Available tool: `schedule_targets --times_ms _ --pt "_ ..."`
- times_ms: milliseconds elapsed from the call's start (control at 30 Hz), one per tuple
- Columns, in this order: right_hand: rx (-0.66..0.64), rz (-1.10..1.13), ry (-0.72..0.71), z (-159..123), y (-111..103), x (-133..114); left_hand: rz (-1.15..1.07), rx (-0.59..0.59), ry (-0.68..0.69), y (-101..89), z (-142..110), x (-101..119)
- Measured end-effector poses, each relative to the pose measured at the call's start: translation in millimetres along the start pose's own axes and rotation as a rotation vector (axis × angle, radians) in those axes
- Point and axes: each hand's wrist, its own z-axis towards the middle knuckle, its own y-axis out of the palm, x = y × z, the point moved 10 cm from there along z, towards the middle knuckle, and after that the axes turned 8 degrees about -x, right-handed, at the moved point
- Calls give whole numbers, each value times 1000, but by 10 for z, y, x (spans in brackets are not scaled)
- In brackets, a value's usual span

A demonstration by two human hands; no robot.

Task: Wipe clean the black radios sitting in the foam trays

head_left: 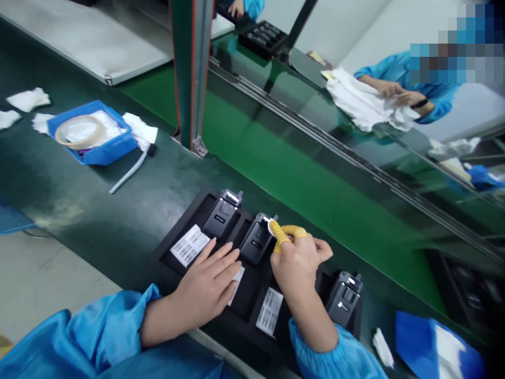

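Note:
A black foam tray (163, 258) lies on the bench before me, with several black handheld devices in its slots. They look like two-way radios with short stub antennas. My left hand (211, 281) rests flat across the tray's near side, fingers stretched, partly covering a white barcode label (238, 284). My right hand (295, 258), with yellow finger cots on two fingers, presses a small white piece (271, 227) against the top of the second device (256, 243). Another device (221, 216) sits to its left, and one more (344, 300) lies right of my right wrist.
At left stands a blue bin (118, 150) holding a tape roll (81, 131) and white cloths, beside a thin grey brush-like tool (132, 171). A green barrier (315, 173) with a metal post (193, 79) runs behind the tray. Beyond it, a co-worker's hands (398, 95) handle white cloth.

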Motion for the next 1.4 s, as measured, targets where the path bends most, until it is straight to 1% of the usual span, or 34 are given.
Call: schedule_targets --times_ms 100,200,267,333,400,467,567,667,767,867,967,1033,1233,1300,1400 --pt "-7 67 -97 342 131 -300 81 7 -91 -92 -88 -243" --pt "-70 86 -173 613 313 -610 144 -21 -149 -73 -145 -402" --pt "-96 74 -208 706 392 -753 159 -33 -163 -43 -158 -440" --pt "-99 65 -259 716 415 -835 161 -34 -166 -29 -159 -443" --pt "-99 67 -331 665 404 -858 153 -26 -171 -32 -156 -444" --pt "-91 77 -384 608 376 -824 146 -17 -172 -42 -152 -444" --pt "-55 65 -374 614 349 -747 146 -9 -169 -51 -149 -444" --pt "-19 43 -348 691 354 -786 150 -4 -170 -56 -147 -447" --pt "-16 65 -405 707 362 -895 148 6 -173 -69 -144 -449" --pt "-28 79 -452 631 351 -865 146 15 -176 -83 -144 -451" --pt "-20 52 -426 558 330 -732 151 20 -174 -85 -146 -450" --pt "-1 34 -405 549 314 -706 159 21 -172 -80 -147 -449" --pt "9 -10 -402 707 328 -929 169 34 -170 -89 -143 -453" --pt "12 -27 -372 731 323 -929 163 34 -175 -93 -142 -459" --pt "22 -47 -324 669 301 -864 150 31 -178 -89 -144 -463"
